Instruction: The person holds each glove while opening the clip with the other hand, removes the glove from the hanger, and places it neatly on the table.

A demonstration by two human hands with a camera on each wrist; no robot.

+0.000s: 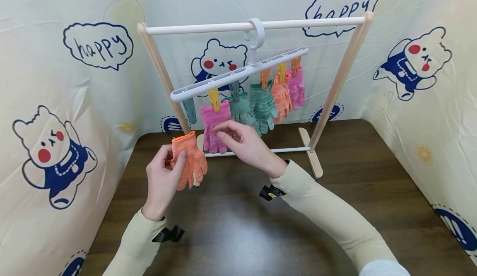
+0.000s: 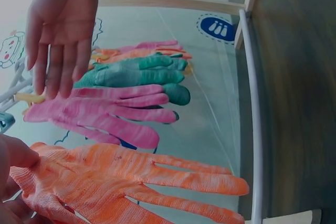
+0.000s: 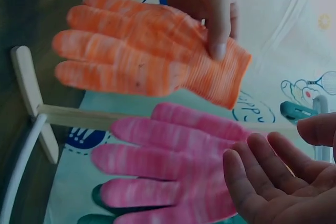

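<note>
An orange knit glove [image 1: 190, 160] is held near its cuff by my left hand [image 1: 164, 176], thumb in front and fingers behind. My right hand [image 1: 247, 145] is in front of a pink glove [image 1: 214, 118], its fingers loosely extended and holding nothing. That pink glove hangs by a yellow clothespin [image 1: 214, 99] from a white clip hanger [image 1: 238, 75]. Left of it, a teal clothespin [image 1: 189, 110] on the hanger's end has no glove in it. In the right wrist view the orange glove [image 3: 136, 51] lies alongside the hanging pink glove [image 3: 173, 166], fingers pointing left.
Farther along the hanger hang two green gloves [image 1: 262, 106], an orange one [image 1: 281, 98] and a pink one [image 1: 296, 87], each under a clothespin. A wooden rack with a white top bar [image 1: 208, 28] carries the hanger. The rack stands on a dark wooden table [image 1: 238, 226].
</note>
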